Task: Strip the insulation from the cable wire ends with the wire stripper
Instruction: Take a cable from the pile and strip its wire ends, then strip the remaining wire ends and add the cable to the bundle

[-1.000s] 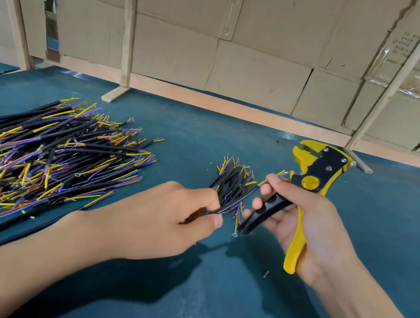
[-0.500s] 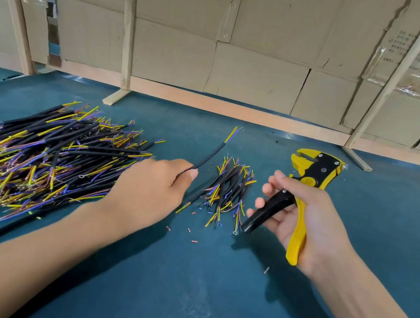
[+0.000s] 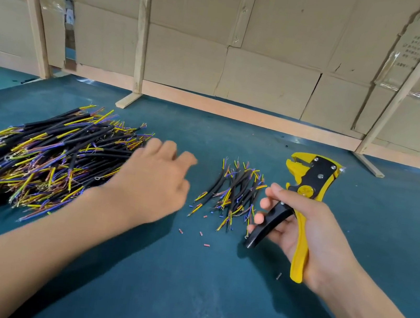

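Loosely spread and empty, the left hand [image 3: 157, 178] is held over the edge of the large cable pile [image 3: 38, 156]. Yellow-and-black wire stripper [image 3: 304, 201] handles are gripped by the right hand [image 3: 301, 233], beside a smaller bundle [image 3: 233, 193] on teal felt [image 3: 182, 292].

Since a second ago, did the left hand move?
Yes. The left hand went left, from the small cable pile toward the big cable pile, and now holds nothing.
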The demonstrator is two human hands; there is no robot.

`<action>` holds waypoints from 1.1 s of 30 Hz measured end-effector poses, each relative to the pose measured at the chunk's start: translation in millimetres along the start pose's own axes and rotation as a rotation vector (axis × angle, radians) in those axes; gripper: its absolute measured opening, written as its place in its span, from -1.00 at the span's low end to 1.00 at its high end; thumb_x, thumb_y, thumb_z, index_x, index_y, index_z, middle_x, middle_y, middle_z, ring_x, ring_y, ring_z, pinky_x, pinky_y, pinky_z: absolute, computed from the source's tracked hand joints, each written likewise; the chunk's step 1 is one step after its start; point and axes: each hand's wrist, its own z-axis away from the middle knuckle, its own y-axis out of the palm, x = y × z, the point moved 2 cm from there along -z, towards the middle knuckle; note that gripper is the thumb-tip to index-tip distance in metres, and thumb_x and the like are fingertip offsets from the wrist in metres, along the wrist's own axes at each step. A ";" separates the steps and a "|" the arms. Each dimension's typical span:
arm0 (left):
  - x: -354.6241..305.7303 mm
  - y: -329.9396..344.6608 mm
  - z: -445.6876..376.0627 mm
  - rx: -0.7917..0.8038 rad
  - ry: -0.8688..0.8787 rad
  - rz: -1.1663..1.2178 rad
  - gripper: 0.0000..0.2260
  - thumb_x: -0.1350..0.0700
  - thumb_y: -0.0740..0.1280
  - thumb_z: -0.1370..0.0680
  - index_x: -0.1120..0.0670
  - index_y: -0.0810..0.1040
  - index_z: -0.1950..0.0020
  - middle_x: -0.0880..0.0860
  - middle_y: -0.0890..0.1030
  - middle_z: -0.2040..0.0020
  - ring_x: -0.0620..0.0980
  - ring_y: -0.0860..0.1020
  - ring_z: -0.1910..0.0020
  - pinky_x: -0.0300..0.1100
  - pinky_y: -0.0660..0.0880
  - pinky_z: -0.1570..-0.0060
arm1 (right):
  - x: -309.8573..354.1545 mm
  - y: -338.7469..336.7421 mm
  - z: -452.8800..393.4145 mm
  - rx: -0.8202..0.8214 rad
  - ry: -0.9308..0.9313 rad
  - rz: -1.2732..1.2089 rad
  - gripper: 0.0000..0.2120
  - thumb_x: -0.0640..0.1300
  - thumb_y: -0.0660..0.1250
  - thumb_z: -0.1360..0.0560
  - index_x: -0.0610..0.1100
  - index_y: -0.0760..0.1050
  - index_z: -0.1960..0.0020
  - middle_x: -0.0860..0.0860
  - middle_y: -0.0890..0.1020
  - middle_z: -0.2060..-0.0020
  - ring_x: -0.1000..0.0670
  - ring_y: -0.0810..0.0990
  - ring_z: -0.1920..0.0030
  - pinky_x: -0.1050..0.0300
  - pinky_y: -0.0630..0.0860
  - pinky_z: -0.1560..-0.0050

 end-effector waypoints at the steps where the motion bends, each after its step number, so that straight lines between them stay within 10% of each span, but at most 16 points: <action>1: 10.4 -2.8 0.8 0.055 -0.069 -0.029 -0.58 -0.05 0.11 -0.57 -0.02 0.32 -0.43 0.11 0.40 -0.19 0.18 0.33 -0.23 0.06 0.38 -0.28 | -1.2 -0.2 -0.4 0.001 0.006 0.002 -0.84 -0.16 0.42 -0.50 -0.25 0.57 0.02 -0.14 0.59 0.28 -0.16 0.54 0.35 -0.13 0.63 0.20; 5: 30.3 -6.4 5.7 0.305 -0.285 -0.066 -0.62 -0.11 0.24 -0.60 0.11 0.33 -0.28 0.17 0.42 -0.29 0.23 0.38 -0.32 0.09 0.41 -0.25 | -3.7 0.7 0.1 0.023 0.023 0.015 -0.86 -0.16 0.41 -0.51 -0.24 0.57 0.03 -0.15 0.58 0.26 -0.15 0.53 0.34 -0.13 0.63 0.19; 11: 24.2 -8.0 6.0 0.319 -0.211 -0.220 -0.92 0.15 0.25 -0.59 0.10 0.41 -0.06 0.16 0.50 -0.17 0.18 0.41 -0.21 -0.05 0.41 -0.06 | -3.9 2.2 1.5 0.036 0.017 0.019 -0.81 -0.13 0.44 -0.46 -0.25 0.58 0.02 -0.16 0.58 0.26 -0.17 0.54 0.35 -0.15 0.63 0.18; 16: 18.8 -12.2 5.8 0.302 -0.215 -0.295 -0.78 0.15 0.26 -0.56 0.14 0.41 -0.18 0.15 0.51 -0.22 0.19 0.45 -0.24 -0.03 0.38 -0.04 | -7.2 6.4 5.6 0.072 0.026 0.020 -0.78 -0.17 0.51 -0.34 -0.24 0.62 0.07 -0.17 0.58 0.26 -0.17 0.57 0.33 -0.17 0.64 0.16; 26: -3.6 -38.6 11.7 -0.535 0.141 0.183 -0.89 0.08 0.21 -0.68 0.11 0.47 -0.09 0.07 0.52 0.09 0.19 0.56 0.27 0.08 0.51 0.44 | -11.9 9.7 5.9 0.095 0.055 -0.047 -0.81 -0.19 0.47 -0.40 -0.26 0.60 0.04 -0.18 0.56 0.27 -0.19 0.55 0.35 -0.18 0.64 0.17; 33: -4.2 -15.5 8.3 -0.460 0.296 0.121 -0.87 -0.01 0.33 -0.61 -0.01 0.58 -0.12 -0.06 0.64 0.12 0.06 0.62 0.21 -0.06 0.49 0.49 | -20.3 11.1 -3.1 0.151 0.058 -0.144 -0.85 -0.17 0.45 -0.39 -0.24 0.61 0.11 -0.17 0.53 0.28 -0.20 0.54 0.34 -0.18 0.61 0.20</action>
